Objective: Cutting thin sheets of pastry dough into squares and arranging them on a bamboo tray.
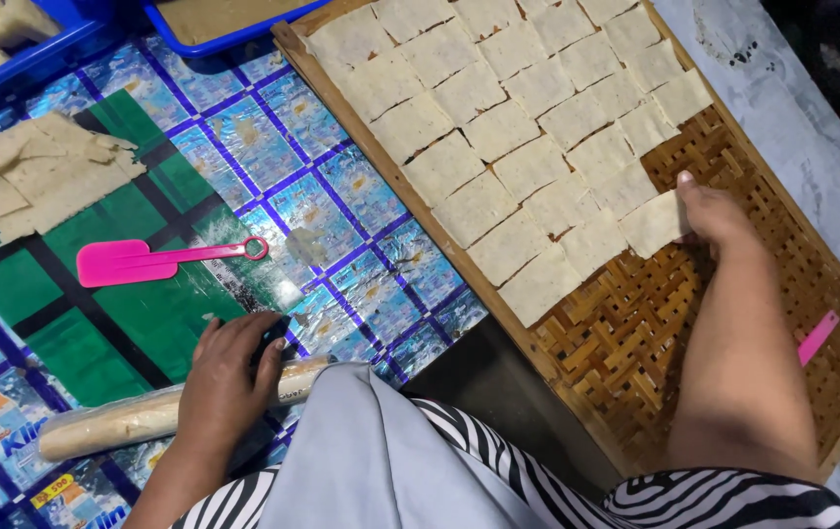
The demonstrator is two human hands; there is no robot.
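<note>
My right hand (716,214) rests on a woven bamboo tray (655,343) and presses a thin square dough sheet (653,223) down at the end of a row. Several rows of the same pale squares (508,108) cover the tray's far part, edge to edge. My left hand (229,372) lies fingers down on a plastic-wrapped rolling pin (126,419) near the mat's front edge. A pink plastic spatula (150,261) lies flat on the shiny patterned mat (273,157), a little beyond my left hand.
A pile of cut dough pieces (43,171) sits on the mat at the left. Two blue trays (18,59) (224,29) stand at the back. A small pink strip (817,337) lies on the tray's right side. Grey floor (812,127) runs along the right.
</note>
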